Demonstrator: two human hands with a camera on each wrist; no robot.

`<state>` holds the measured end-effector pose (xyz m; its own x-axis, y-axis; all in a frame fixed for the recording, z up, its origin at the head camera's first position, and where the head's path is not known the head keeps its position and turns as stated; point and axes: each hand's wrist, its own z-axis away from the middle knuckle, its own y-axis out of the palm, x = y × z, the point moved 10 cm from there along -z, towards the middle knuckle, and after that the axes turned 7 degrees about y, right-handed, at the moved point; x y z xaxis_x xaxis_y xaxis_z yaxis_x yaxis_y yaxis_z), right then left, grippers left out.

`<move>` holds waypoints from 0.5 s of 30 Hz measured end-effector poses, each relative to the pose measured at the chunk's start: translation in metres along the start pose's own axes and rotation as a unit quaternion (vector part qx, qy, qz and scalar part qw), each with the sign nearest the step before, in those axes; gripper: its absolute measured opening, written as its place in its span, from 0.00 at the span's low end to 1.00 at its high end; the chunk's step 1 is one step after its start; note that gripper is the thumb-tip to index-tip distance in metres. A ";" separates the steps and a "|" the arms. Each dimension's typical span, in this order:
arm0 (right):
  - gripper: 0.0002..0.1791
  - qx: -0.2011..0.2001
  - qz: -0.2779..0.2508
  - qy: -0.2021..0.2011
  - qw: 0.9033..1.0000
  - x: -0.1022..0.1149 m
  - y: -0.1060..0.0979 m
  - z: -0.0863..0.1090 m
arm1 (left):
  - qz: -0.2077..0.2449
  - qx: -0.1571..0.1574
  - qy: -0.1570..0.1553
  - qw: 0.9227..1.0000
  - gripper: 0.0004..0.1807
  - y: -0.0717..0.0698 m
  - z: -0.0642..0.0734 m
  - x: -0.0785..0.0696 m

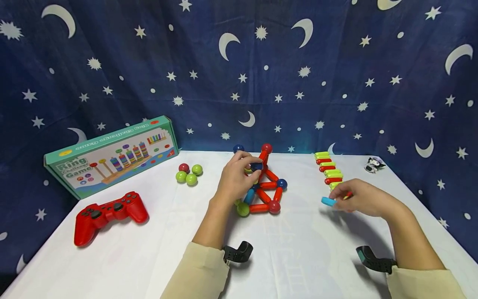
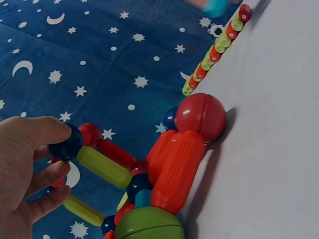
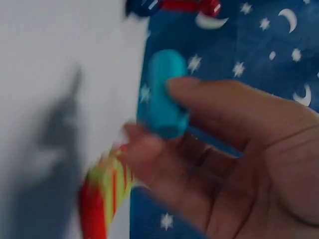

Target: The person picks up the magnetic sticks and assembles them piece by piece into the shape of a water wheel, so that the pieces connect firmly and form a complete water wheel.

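My left hand (image 1: 233,178) pinches a dark blue ball (image 2: 67,143) at the upper part of a rod-and-ball building structure. A yellow-green rod (image 2: 104,167) runs from that ball down to another blue ball. Red rods (image 1: 259,208), a light blue rod (image 1: 249,196), a red ball (image 1: 274,207) and a green ball (image 1: 242,209) make up the near side of the structure. Off to the right, my right hand (image 1: 364,200) holds a short turquoise rod (image 3: 167,94) between thumb and fingers, raised over the white table.
A row of red and yellow-green rods (image 1: 328,169) lies beyond my right hand, with a small figure (image 1: 373,164) farther right. Several loose balls (image 1: 191,179) sit left of the structure. A game box (image 1: 115,155) and a red game controller (image 1: 112,214) occupy the left side.
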<state>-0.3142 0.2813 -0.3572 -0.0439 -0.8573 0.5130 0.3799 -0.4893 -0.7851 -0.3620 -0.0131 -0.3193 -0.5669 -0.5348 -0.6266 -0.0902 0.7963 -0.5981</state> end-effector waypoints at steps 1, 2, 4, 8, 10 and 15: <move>0.16 -0.004 -0.017 -0.011 1.000 0.012 -0.001 -0.004 | 0.003 0.002 -0.002 1.000 0.16 -0.001 0.000 0.001; 0.17 -0.008 -0.032 -0.015 0.999 0.024 -0.002 -0.008 | 0.007 0.004 -0.002 1.000 0.16 -0.001 0.000 0.001; 0.18 -0.024 -0.050 -0.031 0.998 0.045 -0.005 -0.017 | 0.013 0.006 -0.001 1.000 0.16 -0.002 0.000 0.001; 0.16 -0.059 -0.063 -0.062 0.994 0.083 -0.007 -0.037 | 0.019 0.006 0.006 1.000 0.16 -0.004 -0.001 0.000; 0.15 -0.072 -0.074 -0.074 0.992 0.098 -0.006 -0.046 | 0.017 0.005 0.011 1.000 0.16 -0.003 -0.001 0.000; 0.16 -0.077 -0.103 -0.087 0.988 0.121 0.000 -0.062 | 0.017 0.005 0.018 1.000 0.15 -0.004 -0.002 0.000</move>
<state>-0.3773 0.1675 -0.3162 0.0585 -0.7034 0.7084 0.2339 -0.6802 -0.6947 -0.3632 -0.0155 -0.3160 -0.5985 -0.4973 -0.6281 -0.0628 0.8108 -0.5820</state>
